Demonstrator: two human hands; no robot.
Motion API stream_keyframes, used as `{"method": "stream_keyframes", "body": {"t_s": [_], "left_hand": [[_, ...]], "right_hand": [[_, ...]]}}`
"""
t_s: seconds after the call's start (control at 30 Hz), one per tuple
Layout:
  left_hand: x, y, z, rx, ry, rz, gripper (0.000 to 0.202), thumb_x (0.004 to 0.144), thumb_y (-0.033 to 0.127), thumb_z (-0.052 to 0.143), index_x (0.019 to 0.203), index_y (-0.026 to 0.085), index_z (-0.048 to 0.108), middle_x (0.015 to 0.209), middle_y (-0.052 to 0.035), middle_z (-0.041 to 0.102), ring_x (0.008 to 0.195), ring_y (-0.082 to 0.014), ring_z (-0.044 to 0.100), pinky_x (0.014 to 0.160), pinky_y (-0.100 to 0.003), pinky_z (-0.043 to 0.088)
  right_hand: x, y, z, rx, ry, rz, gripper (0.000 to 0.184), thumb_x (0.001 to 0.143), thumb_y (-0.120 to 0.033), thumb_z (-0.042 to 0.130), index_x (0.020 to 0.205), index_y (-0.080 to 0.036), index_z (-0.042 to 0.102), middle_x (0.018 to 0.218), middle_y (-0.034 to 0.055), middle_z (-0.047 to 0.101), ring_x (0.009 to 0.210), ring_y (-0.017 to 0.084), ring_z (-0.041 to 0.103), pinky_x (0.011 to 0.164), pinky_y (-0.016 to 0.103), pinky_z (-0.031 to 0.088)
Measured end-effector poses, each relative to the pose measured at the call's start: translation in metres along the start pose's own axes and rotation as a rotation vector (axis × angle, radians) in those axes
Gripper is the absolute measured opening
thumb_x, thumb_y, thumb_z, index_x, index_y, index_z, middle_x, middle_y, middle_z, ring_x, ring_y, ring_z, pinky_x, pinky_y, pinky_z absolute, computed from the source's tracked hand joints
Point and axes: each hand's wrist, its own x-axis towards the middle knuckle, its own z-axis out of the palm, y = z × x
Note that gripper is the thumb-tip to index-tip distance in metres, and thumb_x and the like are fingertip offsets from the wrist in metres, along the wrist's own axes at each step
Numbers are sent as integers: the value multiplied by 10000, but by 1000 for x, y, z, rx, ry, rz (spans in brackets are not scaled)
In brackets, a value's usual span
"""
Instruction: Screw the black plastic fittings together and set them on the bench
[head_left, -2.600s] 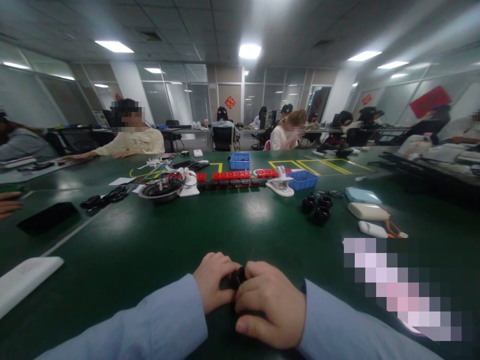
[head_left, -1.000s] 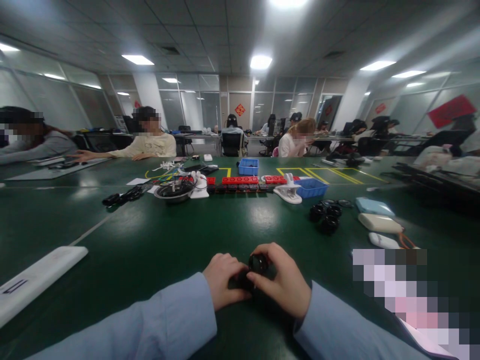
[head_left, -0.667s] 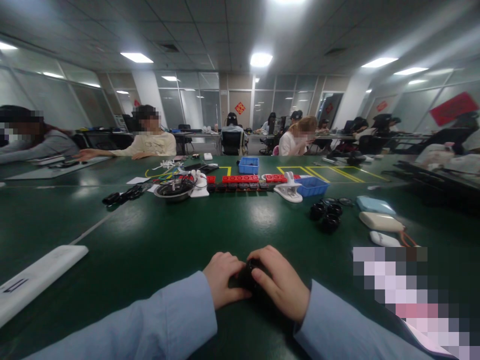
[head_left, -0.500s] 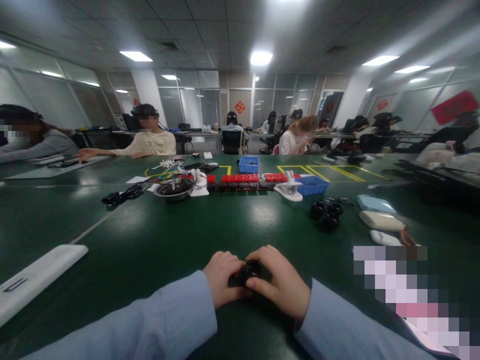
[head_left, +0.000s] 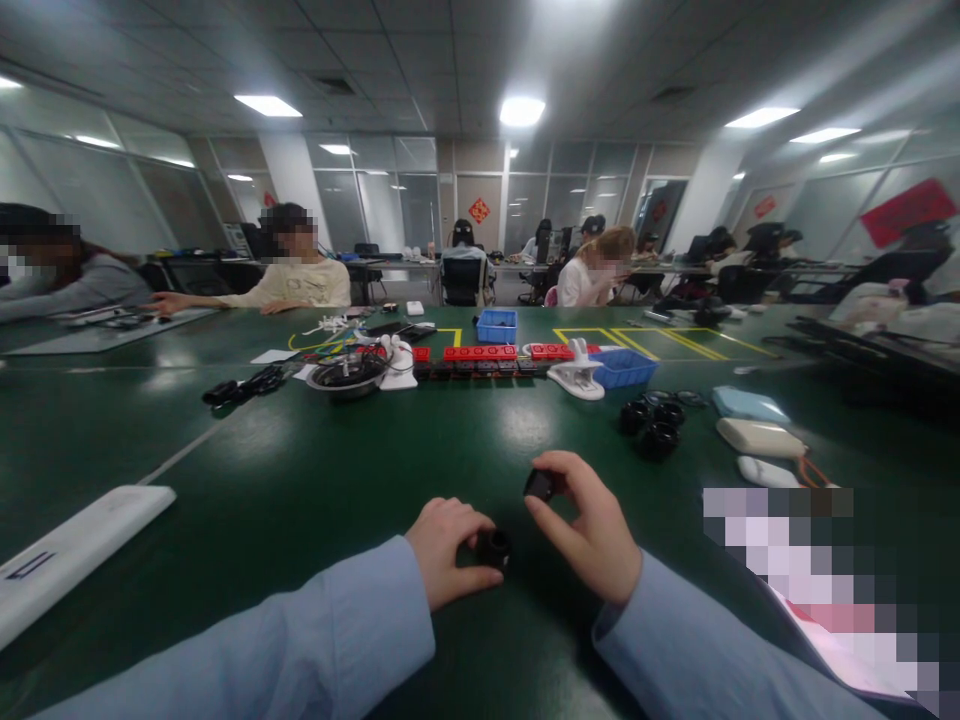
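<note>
My left hand [head_left: 454, 550] is closed around a short black cylindrical piece [head_left: 495, 548] with a dark round opening on top, close to the green tabletop. Thumb and fingers of my right hand [head_left: 592, 525] pinch a smaller black piece [head_left: 538, 485], raised ahead and to the right of the cylinder. The two pieces are apart. What exactly they are, I cannot make out. Several glossy black round pieces [head_left: 652, 425] stand together on the table beyond my right hand.
Across the green table [head_left: 337, 450] lie a metal bowl with cables [head_left: 349, 375], red blocks [head_left: 480, 353], white clip stands [head_left: 577, 375] and blue bins [head_left: 624, 369]. A long white device [head_left: 82, 560] is at left, pouches [head_left: 761, 437] at right. Co-workers [head_left: 307, 270] sit beyond.
My right hand has moved away from the left, up and to the right, carrying the smaller black piece off the cylinder. My left hand has stayed nearly in place.
</note>
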Motion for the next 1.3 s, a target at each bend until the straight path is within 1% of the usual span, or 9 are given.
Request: {"method": "stream_keyframes", "body": {"t_s": [0.1,0.17,0.23,0.33,0.53,0.7,0.87,0.93,1.3], "left_hand": [[-1,0,1,-8,34,-29,309,676,397,668,884,184,584,773,-7,558,768,-188,506,725,-323,345],[-1,-2,2,-1,62,-44,313,668,402,671,872,181,582,813,-18,567,800,-201,506,739,-335,349],[-1,-5,1,11,83,-50,316,674,406,666,885,186,586,867,-30,570,842,-215,502,763,-351,352],[-1,-13,-1,27,101,-58,315,691,388,655,934,197,595,920,-41,560,887,-230,496,790,-374,357],[2,-28,0,61,135,-75,332,730,412,609,983,198,592,946,-56,543,908,-248,495,793,-393,375],[2,-30,3,59,138,-60,326,743,419,584,983,198,590,945,-55,538,905,-249,496,796,-402,379],[2,-30,2,69,146,-68,327,741,415,585,984,196,592,940,-57,538,897,-249,497,790,-401,384],[2,-30,2,72,144,-68,326,741,418,585,983,201,592,939,-55,538,897,-250,499,785,-399,387],[2,-30,2,71,151,-59,320,746,416,583,982,200,590,945,-54,542,901,-245,499,795,-403,387]], "right_hand": [[2,6,0,16,46,48,194,749,-168,541,910,-188,435,898,49,492,782,174,505,708,318,454],[4,9,-2,-15,43,61,151,734,-154,544,796,-196,414,882,47,484,786,178,495,694,312,439],[6,9,-3,-63,12,63,166,728,-143,552,708,-198,397,868,46,488,804,184,491,693,307,420],[8,8,-5,-126,-55,65,194,722,-135,582,663,-192,406,852,44,517,823,193,491,724,321,397],[7,10,-3,-162,-100,79,196,706,-116,623,683,-185,442,839,31,549,799,180,495,711,304,401],[5,11,-1,-175,-113,90,176,696,-103,627,793,-176,499,845,28,565,813,180,511,729,309,420],[4,13,-1,-190,-98,99,334,691,-101,609,1006,-159,514,961,62,576,902,200,523,786,341,433],[4,13,-1,-194,-100,95,368,701,-110,598,1054,-160,510,1001,70,574,936,205,520,813,352,430],[5,10,0,-213,-159,85,304,707,-134,598,1007,-179,567,982,64,578,949,208,519,848,362,426]]}}
